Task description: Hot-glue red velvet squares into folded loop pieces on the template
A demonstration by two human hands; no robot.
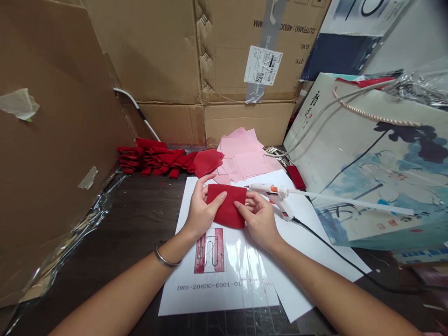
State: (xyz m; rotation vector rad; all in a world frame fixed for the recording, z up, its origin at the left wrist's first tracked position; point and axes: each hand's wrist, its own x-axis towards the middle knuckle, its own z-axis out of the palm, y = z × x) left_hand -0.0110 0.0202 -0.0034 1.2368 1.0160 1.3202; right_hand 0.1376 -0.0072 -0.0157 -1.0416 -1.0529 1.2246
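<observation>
A flat red fabric piece (227, 209) is held between both hands above white paper sheets (210, 305). My left hand (204, 207) grips its left side, the thumb on top and the index finger extended past the upper edge. On the right side, my right hand (259, 217) pinches the piece with the thumb on top and the other fingers behind. Just beyond the right hand lies a white glue gun (282, 200) with a long clear stick in its back. A printed picture in red (209, 251) shows on the paper below the hands.
Folded red fabric pieces (157, 158) lie at the back left beside pink paper squares (243, 151). Cardboard walls (168, 60) stand behind and to the left (52, 154). A large paper bag (381, 168) stands at the right, near a black cord (336, 247).
</observation>
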